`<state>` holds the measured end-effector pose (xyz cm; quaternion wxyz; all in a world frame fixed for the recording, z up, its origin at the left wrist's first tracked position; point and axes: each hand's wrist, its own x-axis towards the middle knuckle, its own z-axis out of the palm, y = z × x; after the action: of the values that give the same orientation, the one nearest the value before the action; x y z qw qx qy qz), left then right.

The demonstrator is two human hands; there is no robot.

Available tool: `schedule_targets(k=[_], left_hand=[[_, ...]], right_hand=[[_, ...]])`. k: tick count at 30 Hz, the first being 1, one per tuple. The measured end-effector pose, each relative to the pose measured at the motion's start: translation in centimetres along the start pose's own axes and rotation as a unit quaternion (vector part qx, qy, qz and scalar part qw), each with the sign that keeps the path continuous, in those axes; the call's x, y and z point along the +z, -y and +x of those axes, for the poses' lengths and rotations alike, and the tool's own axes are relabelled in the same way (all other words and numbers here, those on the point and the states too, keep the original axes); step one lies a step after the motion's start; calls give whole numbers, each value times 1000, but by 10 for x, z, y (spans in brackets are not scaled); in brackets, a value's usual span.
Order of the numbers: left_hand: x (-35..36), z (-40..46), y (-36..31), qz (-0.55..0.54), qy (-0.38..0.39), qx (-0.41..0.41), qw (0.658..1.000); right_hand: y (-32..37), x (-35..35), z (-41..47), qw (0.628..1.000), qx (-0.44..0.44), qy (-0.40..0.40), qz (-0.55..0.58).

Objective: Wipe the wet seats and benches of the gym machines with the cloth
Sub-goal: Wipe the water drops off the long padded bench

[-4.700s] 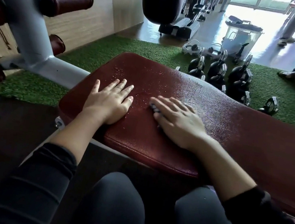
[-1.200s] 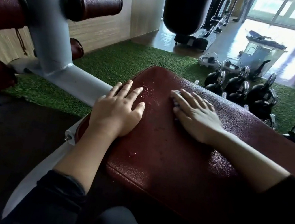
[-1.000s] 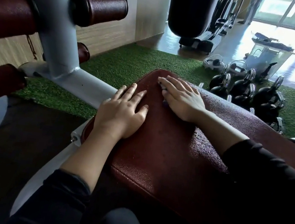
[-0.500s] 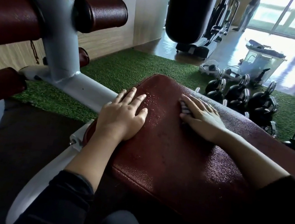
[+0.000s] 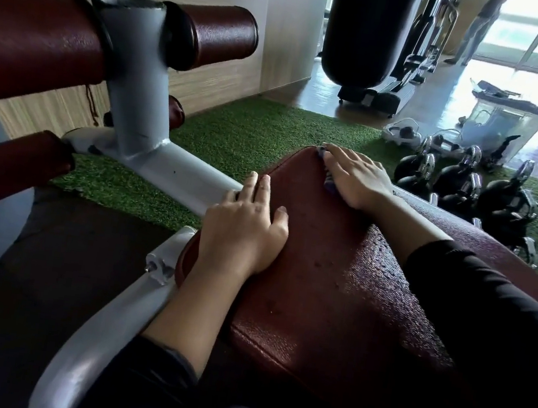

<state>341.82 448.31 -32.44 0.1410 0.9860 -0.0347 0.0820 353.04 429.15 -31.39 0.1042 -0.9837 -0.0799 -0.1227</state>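
A dark red padded bench fills the middle of the head view, with water droplets on its right part. My right hand lies flat at the bench's far end, pressing down a small purple-grey cloth; only the cloth's edge shows under the fingers. My left hand rests flat on the bench's left edge, fingers together, holding nothing.
The grey steel frame with red roller pads rises at the left. Several black kettlebells stand on green turf right of the bench. A black punching bag hangs behind, beside a clear plastic bin. A person stands far back.
My right hand has slid the cloth forward and left to the bench's far end. My left hand has shifted slightly left onto the edge. The view has tilted down and moved closer.
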Motion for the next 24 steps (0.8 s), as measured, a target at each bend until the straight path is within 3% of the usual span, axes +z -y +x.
schedule_targets(k=[3,7,11,13,16,20,24], left_hand=[[0,1,0,-5,2,5,1000],[1,2,2,-12,-1,8,1000],[0,0,3,-13,-3,9,1000],[1,-1,2,-13,-6,10,1000],[2,0,0,-10,-10,9,1000],[1,2,0,-12,0,7,1000],[2,4,2,-14,2,6,1000]], right_hand=[[21,5,17,1000,-28,13,-3],[44,12,4,988,-151,31,0],[14,-2,-36,965,-257,58,7],[-16,-11,-37,964,-253,79,-10],[-43,-13,-15,981,-179,72,-15],[-11,1,13,996,-84,41,-13],[42,12,-9,988,-143,50,-16]])
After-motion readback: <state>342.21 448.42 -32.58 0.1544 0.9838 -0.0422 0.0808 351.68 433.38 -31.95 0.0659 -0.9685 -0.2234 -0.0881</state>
